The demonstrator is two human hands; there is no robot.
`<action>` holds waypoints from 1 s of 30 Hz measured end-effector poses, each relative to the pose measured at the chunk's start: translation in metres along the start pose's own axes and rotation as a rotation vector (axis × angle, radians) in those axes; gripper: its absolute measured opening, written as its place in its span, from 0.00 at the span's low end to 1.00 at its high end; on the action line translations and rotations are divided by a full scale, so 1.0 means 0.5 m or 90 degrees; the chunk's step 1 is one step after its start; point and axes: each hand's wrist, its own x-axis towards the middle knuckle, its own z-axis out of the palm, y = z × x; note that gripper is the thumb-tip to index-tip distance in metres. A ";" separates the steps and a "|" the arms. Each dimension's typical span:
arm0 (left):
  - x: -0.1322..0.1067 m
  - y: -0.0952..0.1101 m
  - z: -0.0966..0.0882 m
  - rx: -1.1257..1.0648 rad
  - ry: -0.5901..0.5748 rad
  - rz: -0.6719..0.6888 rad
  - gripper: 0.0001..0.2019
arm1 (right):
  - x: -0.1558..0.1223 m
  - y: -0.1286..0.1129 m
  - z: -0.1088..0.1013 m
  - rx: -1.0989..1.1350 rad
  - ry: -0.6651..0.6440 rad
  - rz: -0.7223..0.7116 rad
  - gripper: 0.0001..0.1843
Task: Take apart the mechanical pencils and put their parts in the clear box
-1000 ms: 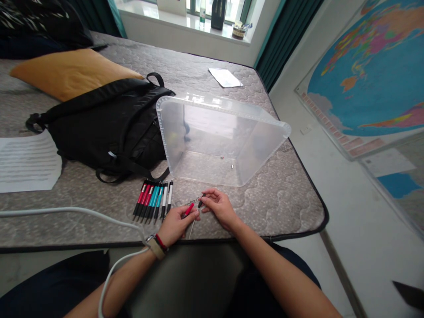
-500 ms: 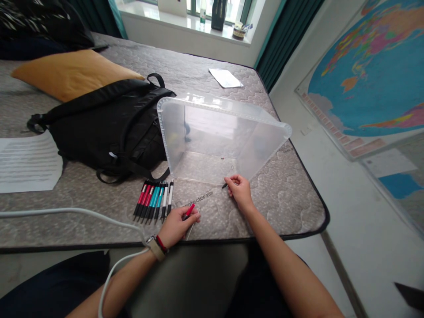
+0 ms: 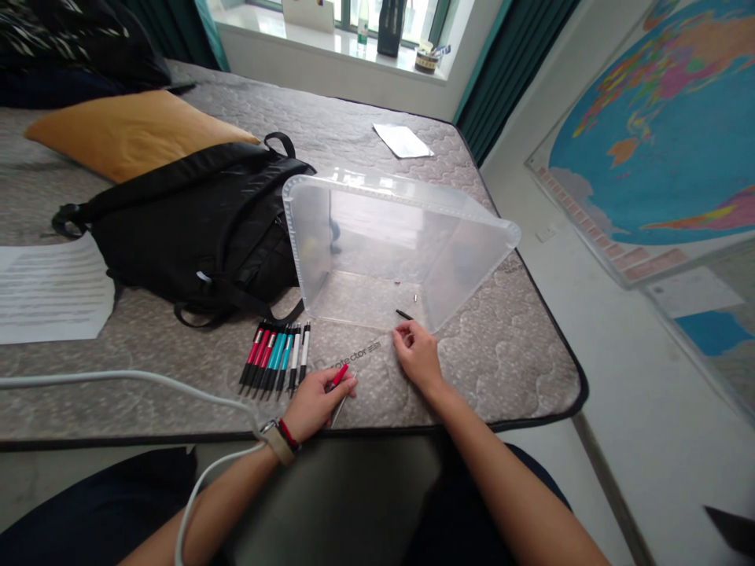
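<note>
My left hand (image 3: 318,397) is closed around a red pen barrel (image 3: 339,375), with a thin pale stick, perhaps a refill, under its fingers. My right hand (image 3: 418,358) rests low over the mattress, fingers loosely curled with a small gap at the thumb; nothing shows in them. Just beyond its fingertips, a short black pen part (image 3: 404,314) lies at the front of a clear plastic box (image 3: 371,303) tipped on its side. Tiny metallic bits (image 3: 415,298) lie inside. Left of my left hand, several red, teal and white pens (image 3: 274,358) form a row.
A black backpack (image 3: 200,228) lies against the box's left side, with a yellow cushion (image 3: 141,130) behind it. Printed paper (image 3: 53,291) is at the left. A white cable (image 3: 147,377) runs across the mattress (image 3: 501,377) to my left wrist. A white sheet (image 3: 403,141) lies farther back.
My right hand has let go of the black pen part, which now lies at the box's front edge. That hand has drawn back slightly toward me. My left hand stays put.
</note>
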 end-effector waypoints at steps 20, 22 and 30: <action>-0.004 0.010 0.001 -0.010 0.006 0.004 0.23 | -0.036 -0.040 0.018 0.173 -0.316 0.095 0.20; -0.004 0.010 0.000 -0.009 -0.001 0.001 0.23 | -0.047 -0.056 0.024 0.188 -0.391 0.083 0.20; -0.002 0.002 -0.002 -0.010 -0.032 0.010 0.24 | -0.055 -0.081 0.019 0.242 -0.506 0.034 0.21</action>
